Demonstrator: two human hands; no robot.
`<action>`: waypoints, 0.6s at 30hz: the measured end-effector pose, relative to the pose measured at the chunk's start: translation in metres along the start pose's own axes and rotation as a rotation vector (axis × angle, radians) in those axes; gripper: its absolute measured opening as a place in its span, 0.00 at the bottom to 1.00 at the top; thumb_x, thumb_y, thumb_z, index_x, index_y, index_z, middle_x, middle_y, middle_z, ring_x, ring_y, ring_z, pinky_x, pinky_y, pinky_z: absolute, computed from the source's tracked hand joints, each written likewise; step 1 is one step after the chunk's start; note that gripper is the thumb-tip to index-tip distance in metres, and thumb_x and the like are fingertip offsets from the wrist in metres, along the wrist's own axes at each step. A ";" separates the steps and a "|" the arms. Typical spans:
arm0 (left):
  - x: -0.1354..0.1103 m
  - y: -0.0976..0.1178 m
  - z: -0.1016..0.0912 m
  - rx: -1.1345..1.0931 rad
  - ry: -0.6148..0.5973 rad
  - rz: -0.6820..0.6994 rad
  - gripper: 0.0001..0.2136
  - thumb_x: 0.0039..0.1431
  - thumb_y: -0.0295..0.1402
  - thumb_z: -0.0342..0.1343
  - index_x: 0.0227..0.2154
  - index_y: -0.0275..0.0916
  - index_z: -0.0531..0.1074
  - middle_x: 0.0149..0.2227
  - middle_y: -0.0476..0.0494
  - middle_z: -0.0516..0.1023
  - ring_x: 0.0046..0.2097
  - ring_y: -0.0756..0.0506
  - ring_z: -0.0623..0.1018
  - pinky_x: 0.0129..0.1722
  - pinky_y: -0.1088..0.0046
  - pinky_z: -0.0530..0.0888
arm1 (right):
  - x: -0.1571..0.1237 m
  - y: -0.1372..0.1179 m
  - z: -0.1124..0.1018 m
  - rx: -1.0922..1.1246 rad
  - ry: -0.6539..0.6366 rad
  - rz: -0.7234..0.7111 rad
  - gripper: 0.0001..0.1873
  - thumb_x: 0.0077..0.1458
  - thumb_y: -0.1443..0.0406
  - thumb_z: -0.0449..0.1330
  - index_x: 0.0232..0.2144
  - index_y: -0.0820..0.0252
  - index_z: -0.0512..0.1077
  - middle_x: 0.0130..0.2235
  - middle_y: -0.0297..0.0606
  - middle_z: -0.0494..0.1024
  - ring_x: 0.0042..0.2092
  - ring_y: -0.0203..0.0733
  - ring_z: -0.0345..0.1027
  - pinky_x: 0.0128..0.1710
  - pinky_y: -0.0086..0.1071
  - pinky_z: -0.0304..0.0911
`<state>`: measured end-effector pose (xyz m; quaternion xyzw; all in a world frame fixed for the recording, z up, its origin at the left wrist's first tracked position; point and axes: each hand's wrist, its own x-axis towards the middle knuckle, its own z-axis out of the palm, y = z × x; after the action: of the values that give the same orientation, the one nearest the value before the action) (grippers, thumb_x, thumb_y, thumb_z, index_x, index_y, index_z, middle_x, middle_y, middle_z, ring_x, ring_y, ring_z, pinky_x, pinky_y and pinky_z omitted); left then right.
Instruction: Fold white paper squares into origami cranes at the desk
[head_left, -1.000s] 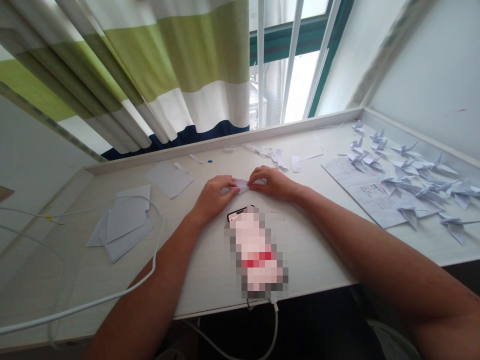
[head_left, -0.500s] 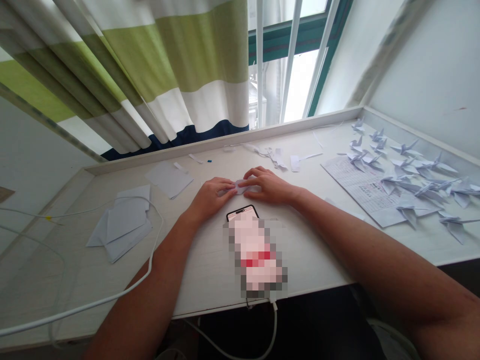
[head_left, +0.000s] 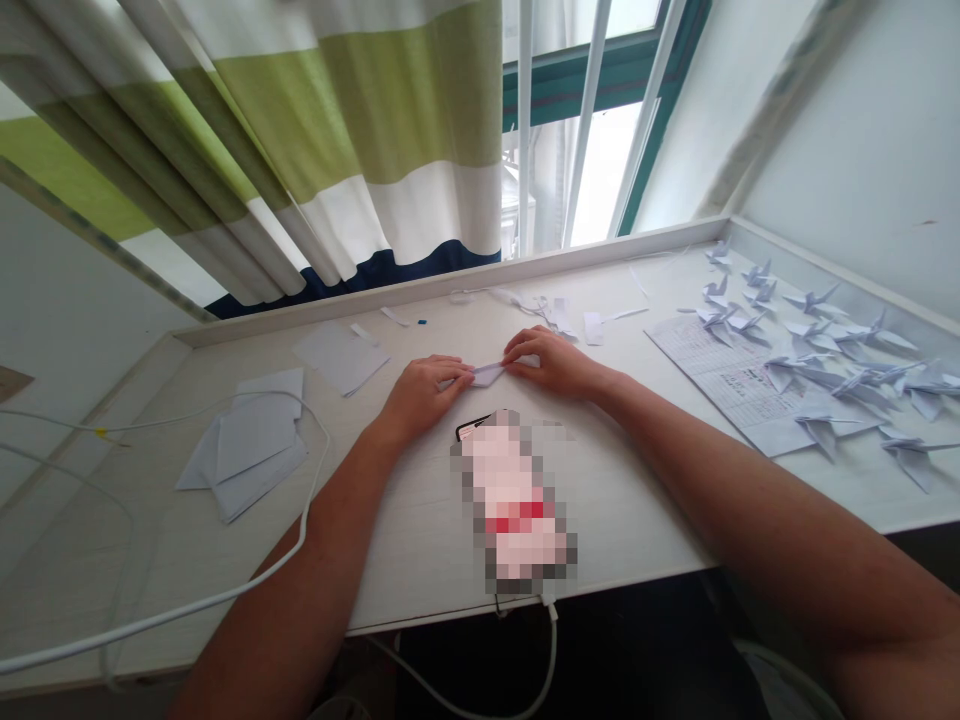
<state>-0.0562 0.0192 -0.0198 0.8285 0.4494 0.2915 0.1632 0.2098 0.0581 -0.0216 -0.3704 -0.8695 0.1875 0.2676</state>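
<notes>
1. Folded paper (head_left: 489, 375) looks narrower than half a second back, now a slim white strip on the white desk (head_left: 420, 560), between both hands and just above the phone (head_left: 472, 428).
2. Left hand (head_left: 427, 397) has its fingers together, pinching one end; right hand (head_left: 551, 362) does the same on the other.
3. Origami cranes (head_left: 810, 298) crowd the right, paper squares (head_left: 247, 440) the left.

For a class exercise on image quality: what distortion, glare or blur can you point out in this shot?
In the head view, the wide lens stretches the right forearm large toward the frame edge; the window glares almost white; a pixelated block hides most of the phone.
</notes>
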 end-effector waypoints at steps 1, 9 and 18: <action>0.000 0.001 0.000 -0.005 0.002 -0.005 0.13 0.69 0.43 0.57 0.41 0.45 0.85 0.47 0.44 0.87 0.55 0.39 0.83 0.61 0.57 0.76 | 0.001 0.000 0.001 -0.003 0.003 0.006 0.09 0.64 0.64 0.63 0.40 0.56 0.84 0.47 0.44 0.83 0.52 0.53 0.72 0.58 0.51 0.67; -0.001 0.010 0.000 -0.020 0.067 -0.024 0.09 0.65 0.36 0.61 0.43 0.44 0.83 0.48 0.43 0.86 0.53 0.40 0.83 0.59 0.57 0.77 | 0.004 -0.010 0.005 -0.012 0.011 0.065 0.06 0.63 0.64 0.64 0.35 0.59 0.80 0.43 0.44 0.82 0.49 0.50 0.73 0.53 0.46 0.68; -0.001 0.003 0.001 0.013 0.034 0.040 0.09 0.66 0.35 0.60 0.40 0.42 0.85 0.44 0.40 0.86 0.48 0.40 0.82 0.54 0.59 0.78 | 0.006 -0.010 0.008 0.014 0.025 0.051 0.07 0.64 0.67 0.64 0.37 0.60 0.84 0.41 0.44 0.83 0.46 0.48 0.73 0.49 0.40 0.66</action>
<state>-0.0541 0.0167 -0.0195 0.8334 0.4373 0.3056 0.1443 0.1961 0.0549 -0.0209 -0.3926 -0.8551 0.1958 0.2762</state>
